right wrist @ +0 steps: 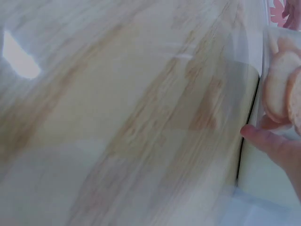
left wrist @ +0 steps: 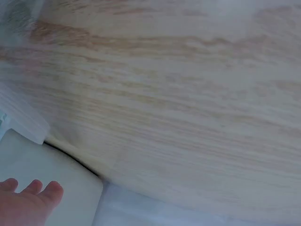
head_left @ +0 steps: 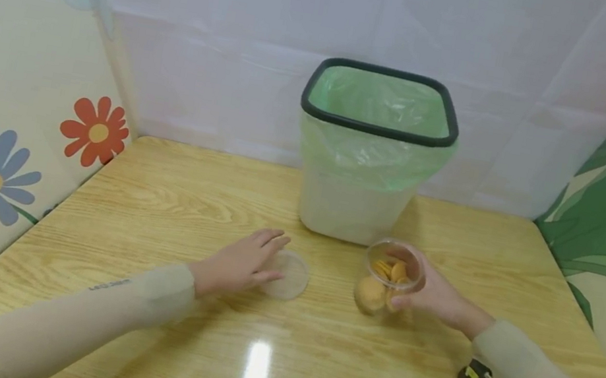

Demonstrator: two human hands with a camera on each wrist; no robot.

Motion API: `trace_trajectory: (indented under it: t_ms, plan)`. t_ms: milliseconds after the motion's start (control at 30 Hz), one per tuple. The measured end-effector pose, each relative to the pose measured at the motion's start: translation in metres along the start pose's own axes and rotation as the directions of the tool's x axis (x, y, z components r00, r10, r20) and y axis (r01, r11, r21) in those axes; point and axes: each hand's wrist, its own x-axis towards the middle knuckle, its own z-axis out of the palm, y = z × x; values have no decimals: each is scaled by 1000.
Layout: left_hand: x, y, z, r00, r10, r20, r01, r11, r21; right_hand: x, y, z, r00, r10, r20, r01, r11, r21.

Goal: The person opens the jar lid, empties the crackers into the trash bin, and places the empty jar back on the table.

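Note:
My right hand point(head_left: 435, 295) holds a clear plastic jar point(head_left: 397, 248) by its right side. The jar's top is open, and inside lie several round orange-tan cookies point(head_left: 372, 293). The right wrist view shows my thumb point(right wrist: 268, 141) against the jar's wall, with cookies point(right wrist: 280, 87) behind the plastic. To the left, my left hand point(head_left: 243, 261) hovers low with its fingers extended over the edge of a clear round lid point(head_left: 293, 276), which lies flat on the table. In the left wrist view only a few fingertips point(left wrist: 35, 188) show.
Behind the jar stands a white bin point(head_left: 351, 207) with a green liner point(head_left: 374, 157) and a dark rim point(head_left: 376, 129). A small black object point(head_left: 473, 377) with a yellow mark sits by my right sleeve. The wood-grain table point(head_left: 187, 196) meets a pale cloth backdrop point(head_left: 221, 68).

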Motion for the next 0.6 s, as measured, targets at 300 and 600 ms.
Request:
trace_trajectory:
  t_ms: [300, 600]
  plan:
    - [-1, 0, -20, 989, -143, -27, 139, 983, -122, -6, -6, -4, 998, 30, -61, -32, 999, -39]
    - [0, -4, -36, 970, -242, -40, 214, 917, -337, -8, -18, -6, 989, 110, -94, -116, 991, -63]
